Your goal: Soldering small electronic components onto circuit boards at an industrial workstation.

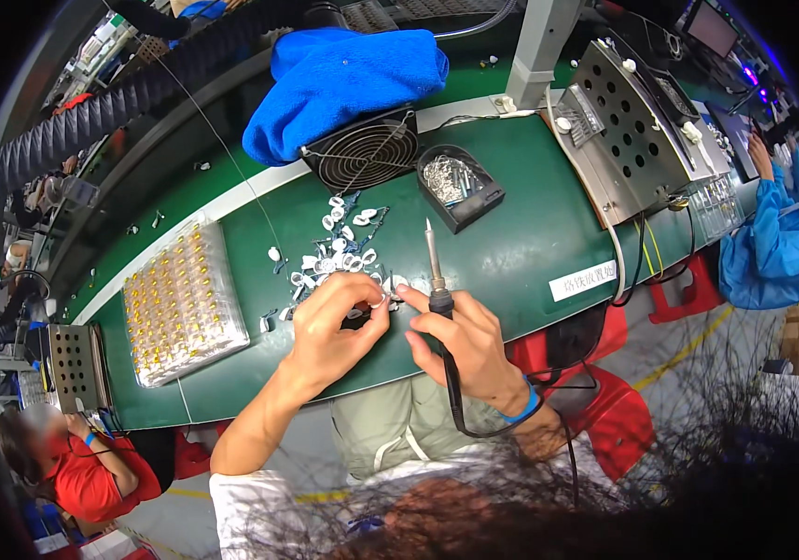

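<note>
Above the bench (534,224), the left hand (332,329) pinches a white part (382,297); the right hand (476,353) holds a soldering iron (438,291).

You're in an electronics workshop: long green workbench (534,247), black-handled metal soldering iron (439,302), square black grilled fan (367,156), blue-clad co-worker (761,257).

We see a blue towel (348,84) against a blk fan (362,157), ribbed hose (91,117) upper L, metal box (595,173) w/ round holes on R, white label (584,281) nr it, plus co-workers: red top (91,485) lower L, blue sleeve (768,238) far R.
</note>
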A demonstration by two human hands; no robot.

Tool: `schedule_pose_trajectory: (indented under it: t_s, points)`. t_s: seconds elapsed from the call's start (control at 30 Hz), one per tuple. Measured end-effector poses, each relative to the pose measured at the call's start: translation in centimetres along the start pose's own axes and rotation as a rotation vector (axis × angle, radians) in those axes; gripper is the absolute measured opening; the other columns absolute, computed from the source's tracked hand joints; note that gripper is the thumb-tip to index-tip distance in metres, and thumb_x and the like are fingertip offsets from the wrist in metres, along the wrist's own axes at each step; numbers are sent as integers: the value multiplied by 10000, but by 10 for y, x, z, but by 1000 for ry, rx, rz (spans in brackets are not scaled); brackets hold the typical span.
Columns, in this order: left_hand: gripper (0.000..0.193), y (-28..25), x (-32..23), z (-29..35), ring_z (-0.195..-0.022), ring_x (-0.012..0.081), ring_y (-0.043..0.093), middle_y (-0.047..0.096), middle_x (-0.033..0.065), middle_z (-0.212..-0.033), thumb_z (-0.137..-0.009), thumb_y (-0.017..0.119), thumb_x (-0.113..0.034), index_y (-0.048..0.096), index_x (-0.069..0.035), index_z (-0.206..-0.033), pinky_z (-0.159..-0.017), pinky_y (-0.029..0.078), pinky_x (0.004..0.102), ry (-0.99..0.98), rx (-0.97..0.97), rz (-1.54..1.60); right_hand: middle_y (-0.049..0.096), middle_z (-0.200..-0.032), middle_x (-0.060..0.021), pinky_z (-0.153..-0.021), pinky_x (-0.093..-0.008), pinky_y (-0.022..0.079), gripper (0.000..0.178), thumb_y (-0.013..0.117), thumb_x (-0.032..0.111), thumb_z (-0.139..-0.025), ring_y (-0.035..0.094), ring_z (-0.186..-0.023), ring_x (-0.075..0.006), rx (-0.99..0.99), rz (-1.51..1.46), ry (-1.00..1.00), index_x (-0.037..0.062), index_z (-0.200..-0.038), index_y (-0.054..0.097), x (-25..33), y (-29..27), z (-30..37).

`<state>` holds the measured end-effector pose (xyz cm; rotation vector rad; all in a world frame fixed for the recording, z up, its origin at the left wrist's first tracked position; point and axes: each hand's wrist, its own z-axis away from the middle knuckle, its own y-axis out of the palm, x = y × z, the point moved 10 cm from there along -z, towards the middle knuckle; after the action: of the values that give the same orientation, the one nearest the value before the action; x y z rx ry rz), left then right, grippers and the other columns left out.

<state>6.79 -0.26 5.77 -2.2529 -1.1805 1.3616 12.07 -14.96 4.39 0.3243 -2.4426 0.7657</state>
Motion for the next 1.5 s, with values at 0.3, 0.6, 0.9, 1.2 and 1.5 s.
schedule_pose_trajectory:
  t_s: [0.3,0.6,0.9,1.2,1.5]
  points:
    - [238,3,-7,-4,-907,310,696,707,128,-1033,-743,776,65,682,-11,-947,-818,581,383,93,129,-12,696,-1350,-100,-761,-378,556,376,767,1,-775,653,-947,-276,107,156,-11,62,-1121,632,-2,14,-1]
    - [280,13,13,-4,-1197,331,616,727,85,-1252,-828,725,19,739,-37,-1102,-1010,491,456,74,248,-171,742,-1262,-145,-661,-362,527,383,770,-67,-759,610,-757,-277,51,64,-58,45,-1072,580,4,11,-3]
    - [335,-37,-2,1,-1161,326,658,726,96,-1194,-799,747,43,729,-47,-1121,-971,521,438,128,69,-235,754,-1241,-105,-752,-430,560,306,754,-21,-809,651,-846,-334,122,138,10,67,-1057,598,-3,15,2]
    - [222,-291,153,57,-1051,397,683,736,183,-1093,-882,677,16,727,-8,-1097,-914,546,448,-328,-140,-877,740,-1261,-176,-724,-404,529,377,822,15,-800,626,-815,-336,-12,38,-63,40,-1091,583,2,8,5]
    - [259,-311,196,63,-1018,380,717,746,198,-1081,-887,699,-13,736,-4,-1143,-905,569,435,-496,-10,-950,735,-1264,-183,-705,-406,539,400,815,13,-806,637,-820,-343,-10,63,-70,30,-1128,577,-2,7,11]
